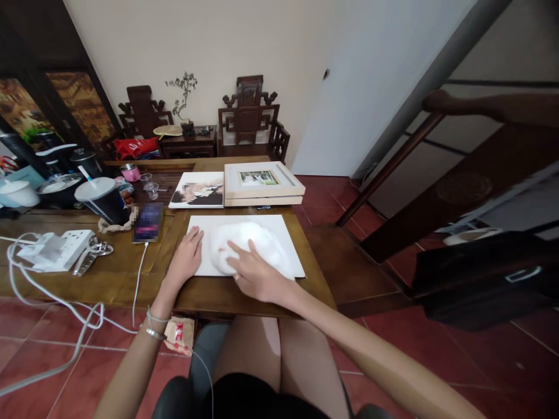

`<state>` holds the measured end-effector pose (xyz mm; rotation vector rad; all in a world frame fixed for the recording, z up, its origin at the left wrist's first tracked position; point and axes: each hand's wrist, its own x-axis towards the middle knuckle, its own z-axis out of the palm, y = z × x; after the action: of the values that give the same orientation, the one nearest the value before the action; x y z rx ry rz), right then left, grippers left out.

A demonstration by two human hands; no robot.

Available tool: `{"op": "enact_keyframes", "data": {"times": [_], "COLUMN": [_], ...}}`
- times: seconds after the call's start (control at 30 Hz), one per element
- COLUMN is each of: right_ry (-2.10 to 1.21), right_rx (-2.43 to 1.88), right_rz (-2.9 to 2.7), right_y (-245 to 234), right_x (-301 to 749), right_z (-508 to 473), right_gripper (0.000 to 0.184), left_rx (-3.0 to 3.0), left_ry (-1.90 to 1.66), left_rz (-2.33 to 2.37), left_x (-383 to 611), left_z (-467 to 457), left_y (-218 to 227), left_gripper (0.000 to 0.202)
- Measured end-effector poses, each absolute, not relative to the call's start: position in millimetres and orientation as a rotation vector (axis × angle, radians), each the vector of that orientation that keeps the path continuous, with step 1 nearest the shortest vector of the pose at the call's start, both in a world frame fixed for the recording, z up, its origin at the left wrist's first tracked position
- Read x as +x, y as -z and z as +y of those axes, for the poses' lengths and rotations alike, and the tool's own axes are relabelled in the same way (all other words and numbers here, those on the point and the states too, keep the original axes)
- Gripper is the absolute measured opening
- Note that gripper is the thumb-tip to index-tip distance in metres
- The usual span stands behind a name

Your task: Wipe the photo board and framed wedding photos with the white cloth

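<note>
Evidently, the left hand (187, 254) lay loosely extended at the left edge of the white panel (201, 227), grasping nothing, perhaps to steady it against sliding on the wooden table (209, 298). The right hand (254, 274), also without a grip, rested with fingers splayed on the white fluffy mass (264, 244), which sat over the panel's middle; that spread probably suited something so soft. The mass looked rounded and downy, though glare left it unclear whether it was cotton wool or foam. The panel was smooth and rectangular; beyond it lay stacked, pale, square-cornered picture frames (286, 176).
</note>
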<state>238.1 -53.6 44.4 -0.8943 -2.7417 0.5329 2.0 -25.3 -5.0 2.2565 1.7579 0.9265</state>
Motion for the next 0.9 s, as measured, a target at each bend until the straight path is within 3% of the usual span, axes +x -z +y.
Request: {"op": "enact_keyframes", "data": {"times": [0.23,0.37,0.53,0.7,0.8,0.9], "right_ry": [-0.967,-0.843,-0.642,-0.558,-0.689,-0.8], "right_rx": [-0.754,-1.083,-1.208,-0.696,-0.546,-0.783], "right_rz": [-2.737,-2.631,-2.575,-2.795,-2.846,-2.714], "right_y": [-94,-109,-90,-55,-42,-35], "right_x": [278,252,193,186,229,284], "right_z": [-49,-9,-2,-32,-44,-47], "right_gripper": [0.022,0.025,0.032,0.032,0.03,0.022], "left_rx": [2.235,2.188,1.918,1.644,1.685,1.824], "left_ry": [-0.933,-0.973,-1.256,-1.472,-1.4,-1.189], "left_rz": [1.744,1.745,1.744,1.759,1.831,2.015], "left_x": [3,5,0,-7,-5,1], "left_z": [-23,-24,-25,-24,-26,-31], "left_y": [5,-1,-8,-6,-6,-6], "left_gripper": [0.044,0.044,0.045,0.045,0.043,0.043]}}
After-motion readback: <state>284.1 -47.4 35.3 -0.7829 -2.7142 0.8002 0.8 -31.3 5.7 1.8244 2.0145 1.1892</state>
